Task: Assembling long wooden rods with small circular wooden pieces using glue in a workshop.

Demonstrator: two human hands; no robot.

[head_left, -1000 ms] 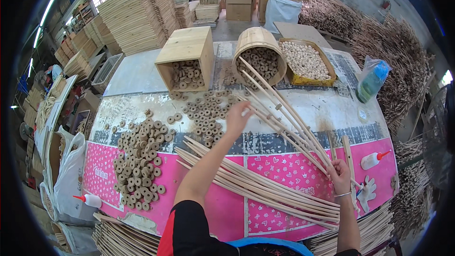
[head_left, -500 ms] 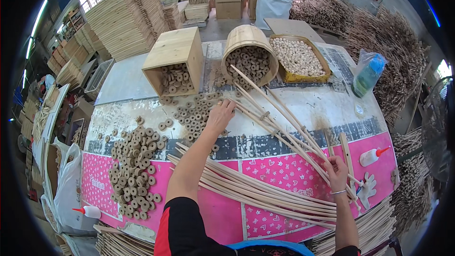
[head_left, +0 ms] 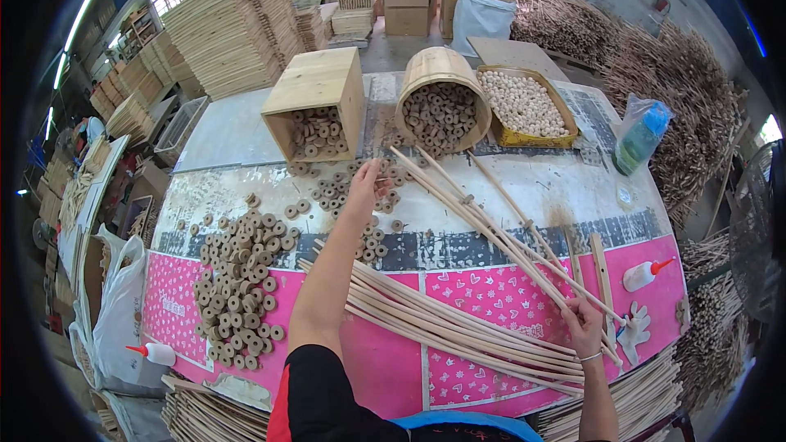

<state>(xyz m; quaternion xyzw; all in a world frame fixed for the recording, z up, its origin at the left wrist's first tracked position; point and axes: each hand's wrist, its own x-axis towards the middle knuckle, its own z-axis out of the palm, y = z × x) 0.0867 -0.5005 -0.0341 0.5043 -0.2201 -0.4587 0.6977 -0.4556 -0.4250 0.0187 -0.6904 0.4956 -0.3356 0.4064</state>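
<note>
My right hand (head_left: 584,329) is closed around the lower part of a few long, thin wooden rods (head_left: 446,196), which slant away to the far left. Small wooden rings sit partway along some of the rods. Over the scattered brown wooden rings (head_left: 332,195) is my left hand (head_left: 367,188), its fingers bent together a little left of the rod tips. Whatever it may pinch is too small to make out. A large heap of the same rings (head_left: 241,286) lies left of my left forearm. Curved rods (head_left: 458,331) lie in a bundle across the pink mat between my arms.
At the back stand a wooden box (head_left: 315,82) and a wooden bucket (head_left: 442,69), both tipped toward me with rings inside, beside a yellow tray (head_left: 536,139) of pale beads. Glue bottles (head_left: 640,276), a white glove (head_left: 634,331) and a bagged green bottle (head_left: 641,143) edge the table.
My left hand has come off the rod ends and moved left over the rings. The rods have spread apart, with one lying farther right. My right hand keeps its grip; the view has shifted slightly.
</note>
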